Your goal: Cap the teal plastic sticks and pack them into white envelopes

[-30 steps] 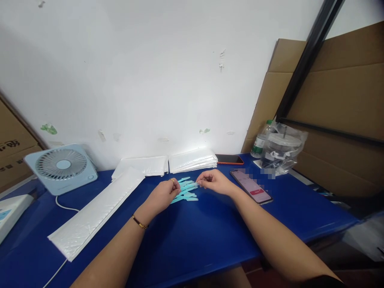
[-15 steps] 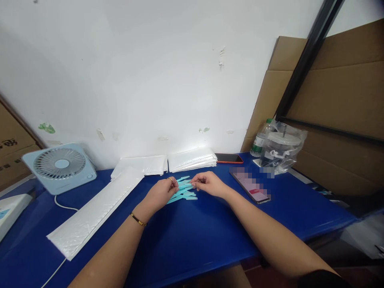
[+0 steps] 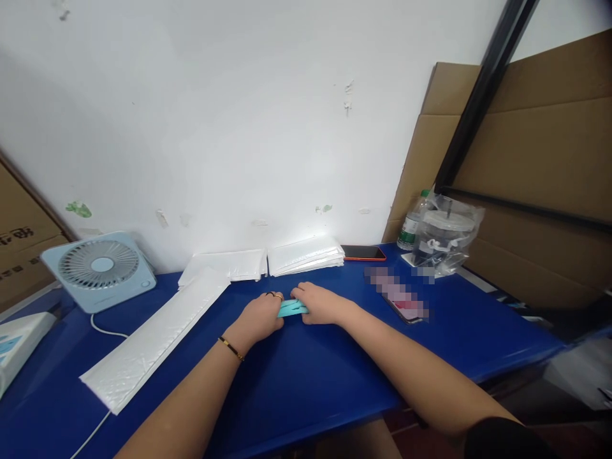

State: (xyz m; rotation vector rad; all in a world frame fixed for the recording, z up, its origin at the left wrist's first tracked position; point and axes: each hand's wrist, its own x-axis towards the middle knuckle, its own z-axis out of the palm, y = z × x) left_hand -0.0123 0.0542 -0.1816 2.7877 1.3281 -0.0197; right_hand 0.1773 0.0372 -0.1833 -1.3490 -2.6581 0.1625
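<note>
A bunch of slim turquoise eyebrow razors point(image 3: 292, 308) lies between my hands, low over the blue tabletop. My left hand point(image 3: 261, 319) is closed around their left ends, and its fingers hide those tips. From the other side, my right hand point(image 3: 321, 303) grips the right ends with fingers curled over them. Only the middle stretch of the razors shows. Behind my hands lie two stacks of white padded mailers, one at left point(image 3: 229, 262) and one at right point(image 3: 306, 255).
A long white mailer point(image 3: 157, 344) slants across the table's left side, near a light blue fan point(image 3: 102, 271) with a cable. Right of my hands are a phone point(image 3: 406, 306), an orange-edged phone point(image 3: 364, 253), a bottle point(image 3: 410, 229) and a bagged cup point(image 3: 447, 236).
The razors lay spread and crossing on the table; now they are gathered into a compact bunch. Both hands have gone from fingertip touches to closing around the bunch's ends.
</note>
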